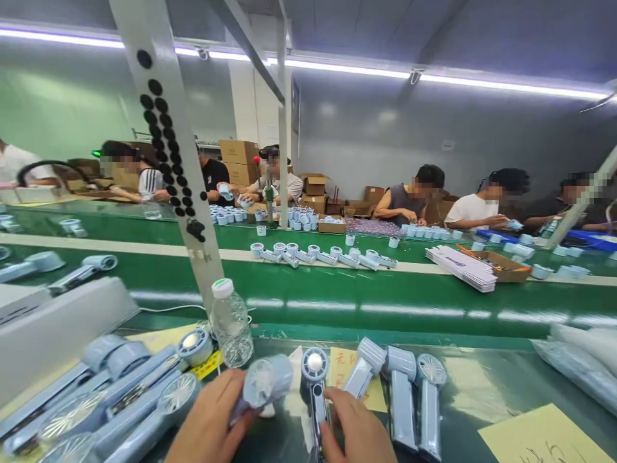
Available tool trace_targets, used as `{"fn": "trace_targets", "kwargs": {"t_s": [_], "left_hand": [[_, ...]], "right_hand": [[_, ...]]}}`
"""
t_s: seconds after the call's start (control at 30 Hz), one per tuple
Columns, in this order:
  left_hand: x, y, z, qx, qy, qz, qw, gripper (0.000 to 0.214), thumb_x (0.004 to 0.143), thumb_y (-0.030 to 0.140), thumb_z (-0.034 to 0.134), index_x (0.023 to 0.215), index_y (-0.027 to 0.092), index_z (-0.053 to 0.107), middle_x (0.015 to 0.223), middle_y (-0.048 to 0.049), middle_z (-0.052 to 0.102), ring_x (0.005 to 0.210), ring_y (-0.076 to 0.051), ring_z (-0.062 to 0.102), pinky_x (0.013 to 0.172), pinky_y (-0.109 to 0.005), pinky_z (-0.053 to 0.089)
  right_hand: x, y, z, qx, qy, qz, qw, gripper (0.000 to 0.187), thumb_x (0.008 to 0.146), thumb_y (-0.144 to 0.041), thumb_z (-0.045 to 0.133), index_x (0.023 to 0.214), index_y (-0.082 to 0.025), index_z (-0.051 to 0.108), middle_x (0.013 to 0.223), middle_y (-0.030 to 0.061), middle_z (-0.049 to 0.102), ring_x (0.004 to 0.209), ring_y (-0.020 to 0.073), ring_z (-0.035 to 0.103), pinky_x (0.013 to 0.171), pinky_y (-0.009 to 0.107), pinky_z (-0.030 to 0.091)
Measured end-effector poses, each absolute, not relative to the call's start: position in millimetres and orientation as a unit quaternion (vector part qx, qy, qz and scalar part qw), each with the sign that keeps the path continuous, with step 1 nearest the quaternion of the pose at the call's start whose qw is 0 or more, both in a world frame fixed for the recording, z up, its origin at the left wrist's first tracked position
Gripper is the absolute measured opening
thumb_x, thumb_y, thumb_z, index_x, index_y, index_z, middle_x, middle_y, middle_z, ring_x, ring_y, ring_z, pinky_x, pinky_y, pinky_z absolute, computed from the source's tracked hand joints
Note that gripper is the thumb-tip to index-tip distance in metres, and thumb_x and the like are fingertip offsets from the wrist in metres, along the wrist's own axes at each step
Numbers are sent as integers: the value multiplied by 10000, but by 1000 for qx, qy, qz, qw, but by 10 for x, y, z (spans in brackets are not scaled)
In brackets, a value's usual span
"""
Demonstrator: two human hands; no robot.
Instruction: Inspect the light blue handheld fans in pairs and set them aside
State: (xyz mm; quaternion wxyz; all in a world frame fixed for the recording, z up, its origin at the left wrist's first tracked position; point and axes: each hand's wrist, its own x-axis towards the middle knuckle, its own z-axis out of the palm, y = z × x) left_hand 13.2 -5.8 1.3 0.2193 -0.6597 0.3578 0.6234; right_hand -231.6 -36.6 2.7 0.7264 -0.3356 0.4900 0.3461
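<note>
My left hand [216, 418] is closed round the handle of a light blue handheld fan [267, 381], whose round head is smeared by motion. To its right, my right hand [354, 424] has thumb and fingers on the dark-fronted handle of a second handheld fan [315, 364], its white-centred head pointing away from me. Three more handheld fans [402, 399] lie side by side just right of that hand. On the left is a pile of handheld fans [139, 386], heads and handles overlapping. Yellow paper with handwriting [340, 361] lies partly under the fans.
A clear plastic bottle [231, 325] stands by a slanted metal post [176, 128] dotted with black discs. Beyond runs a green conveyor [347, 289] carrying a row of fans [318, 254]. Wrapped plastic [578, 366] lies at right. Several co-workers [414, 196] sit along the far side.
</note>
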Motion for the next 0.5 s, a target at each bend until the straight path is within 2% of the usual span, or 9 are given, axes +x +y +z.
{"fn": "trace_targets", "kwargs": {"t_s": [0.03, 0.1, 0.17, 0.2, 0.27, 0.3, 0.4, 0.43, 0.5], "left_hand": [[199, -82, 15, -698, 373, 592, 150, 428, 867, 548, 589, 1075, 184, 674, 1102, -84, 607, 998, -237, 582, 892, -212, 452], [290, -132, 37, -717, 195, 660, 117, 539, 846, 596, 607, 1176, 170, 624, 1207, -94, 565, 1128, -262, 523, 993, -233, 416], [277, -186, 83, -740, -29, 663, 111, 679, 735, 714, 668, 1101, 142, 640, 1076, -111, 614, 1063, -267, 539, 1013, -258, 414], [226, -212, 111, -762, -148, 622, 103, 727, 657, 731, 738, 1073, 145, 631, 960, -94, 635, 927, -230, 571, 892, -234, 470], [50, -250, 165, -762, -351, 544, 11, 703, 563, 647, 849, 1002, 136, 649, 958, -85, 639, 851, -193, 582, 772, -218, 508], [-63, -261, 189, -717, -419, 556, -26, 681, 578, 640, 842, 980, 108, 704, 1023, -130, 632, 896, -239, 592, 766, -272, 537], [-430, -268, 243, -614, -567, 524, -163, 651, 543, 628, 854, 979, 152, 767, 1263, -148, 539, 1200, -332, 492, 956, -342, 510], [-542, -269, 253, -580, -584, 532, -197, 573, 609, 622, 823, 880, 121, 763, 1288, -133, 523, 1244, -303, 461, 1033, -297, 451], [-717, -278, 254, -540, -600, 548, -219, 541, 726, 648, 738, 812, 115, 700, 1267, -120, 535, 1278, -294, 432, 1110, -341, 364]], "right_hand": [[-2269, -409, 2, -339, 453, 415, 713, 503, 871, -240, 432, 1350, -137, 548, 1070, 113, 612, 959, 279, 610, 850, 461, 500], [-2191, -475, -46, -329, 390, 521, 684, 700, 841, -309, 540, 1492, -101, 388, 1020, 155, 632, 895, 337, 630, 789, 511, 503], [-2157, -471, -82, -306, 360, 559, 681, 855, 811, -287, 579, 1552, -89, 202, 964, 166, 640, 851, 363, 630, 765, 530, 483], [-2162, -440, -90, -290, 363, 559, 687, 871, 818, -246, 544, 1564, -79, 129, 942, 165, 640, 844, 368, 626, 759, 528, 468], [-2200, -349, -73, -235, 407, 508, 722, 870, 830, -166, 439, 1561, -57, -19, 852, 134, 626, 805, 329, 616, 740, 460, 441], [-2220, -307, -42, -192, 442, 467, 742, 870, 827, -150, 403, 1538, -66, -90, 795, 96, 604, 761, 284, 602, 715, 398, 424], [-2223, -276, 135, -71, 527, 345, 773, 881, 766, -203, 404, 1490, -124, -92, 709, 2, 545, 617, 146, 516, 610, 240, 315], [-2205, -298, 203, -54, 541, 321, 775, 905, 738, -232, 418, 1491, -147, -76, 727, -8, 562, 613, 129, 514, 599, 223, 299], [-2176, -360, 300, -64, 552, 284, 781, 939, 715, -270, 450, 1493, -160, -65, 828, -13, 615, 656, 117, 538, 609, 222, 302]]}}
